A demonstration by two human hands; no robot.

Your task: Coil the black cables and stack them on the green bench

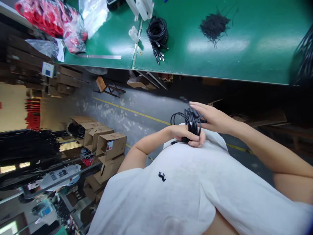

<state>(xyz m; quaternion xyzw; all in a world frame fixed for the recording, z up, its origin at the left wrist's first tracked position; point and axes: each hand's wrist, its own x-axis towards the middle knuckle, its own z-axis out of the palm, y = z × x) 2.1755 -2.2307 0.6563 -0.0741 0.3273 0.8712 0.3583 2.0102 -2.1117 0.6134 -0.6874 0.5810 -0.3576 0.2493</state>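
Observation:
In front of my white shirt, my left hand (189, 134) is closed around a coiled black cable (193, 122), with loops standing up above the fingers. My right hand (211, 117) is at the coil's right side, its long fingers stretched along the cable and the thumb below. Black cable parts lie between that thumb and the fingers. Near the right fingertips a dark cable end (184, 99) sticks out, blurred. Part of the coil is hidden behind my left fingers.
Across the green table (181, 67) lie a bundle of black cables (157, 31), a pile of short black ties (215, 25), a metal ruler (102, 57) and bagged red items (44, 16). More cables (305, 55) hang at its right. Cardboard boxes (110, 145) and a wooden stool (101, 85) stand on the floor.

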